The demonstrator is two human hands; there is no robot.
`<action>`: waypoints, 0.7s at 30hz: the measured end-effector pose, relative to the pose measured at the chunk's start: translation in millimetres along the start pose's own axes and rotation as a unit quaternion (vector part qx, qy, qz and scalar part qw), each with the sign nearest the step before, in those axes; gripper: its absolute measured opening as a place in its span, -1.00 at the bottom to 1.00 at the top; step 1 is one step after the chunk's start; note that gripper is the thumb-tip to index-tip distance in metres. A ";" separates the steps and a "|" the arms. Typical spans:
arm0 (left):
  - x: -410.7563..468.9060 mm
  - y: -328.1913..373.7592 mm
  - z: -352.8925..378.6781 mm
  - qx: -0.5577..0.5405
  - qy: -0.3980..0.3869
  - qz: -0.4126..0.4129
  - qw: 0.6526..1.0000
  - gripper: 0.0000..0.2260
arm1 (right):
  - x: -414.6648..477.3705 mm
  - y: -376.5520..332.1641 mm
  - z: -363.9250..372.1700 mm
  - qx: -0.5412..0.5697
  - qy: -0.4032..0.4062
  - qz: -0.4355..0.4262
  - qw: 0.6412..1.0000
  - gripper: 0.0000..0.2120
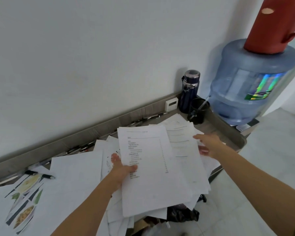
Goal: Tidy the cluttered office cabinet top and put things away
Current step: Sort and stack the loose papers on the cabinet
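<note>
Left grip (122, 169) holds paper stack (153, 176), lengthwise away

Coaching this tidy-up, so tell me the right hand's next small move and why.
Probably the right hand should pinch the fanned loose white sheets it touches and slide them square under the white printed paper stack that the left hand holds; they lie skewed, ungathered.

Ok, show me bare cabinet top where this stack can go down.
One bare patch for the stack: the cabinet top at its right end, between the cup, the loose papers and the rounded edge. Left of that it is crowded: papers cover the top and pens line the back wall.
</note>
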State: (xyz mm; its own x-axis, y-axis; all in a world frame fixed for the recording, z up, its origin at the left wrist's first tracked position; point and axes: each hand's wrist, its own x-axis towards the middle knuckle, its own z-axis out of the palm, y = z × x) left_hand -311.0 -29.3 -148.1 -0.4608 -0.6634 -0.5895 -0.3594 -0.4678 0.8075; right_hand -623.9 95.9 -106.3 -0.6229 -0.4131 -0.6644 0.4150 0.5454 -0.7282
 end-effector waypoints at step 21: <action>-10.3 24.1 4.3 -0.162 0.073 -0.001 0.984 -0.50 | -26.2 2.5 67.2 -0.150 -0.291 -0.103 0.939 -0.77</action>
State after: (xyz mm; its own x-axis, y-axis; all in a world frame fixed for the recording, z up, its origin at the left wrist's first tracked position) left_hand -318.5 -31.2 -122.6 -0.3294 -0.7281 -0.6012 -0.0710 -0.6158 0.7847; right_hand -562.0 59.1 -102.0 -0.1651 -0.8139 -0.5570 0.0646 0.5547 -0.8296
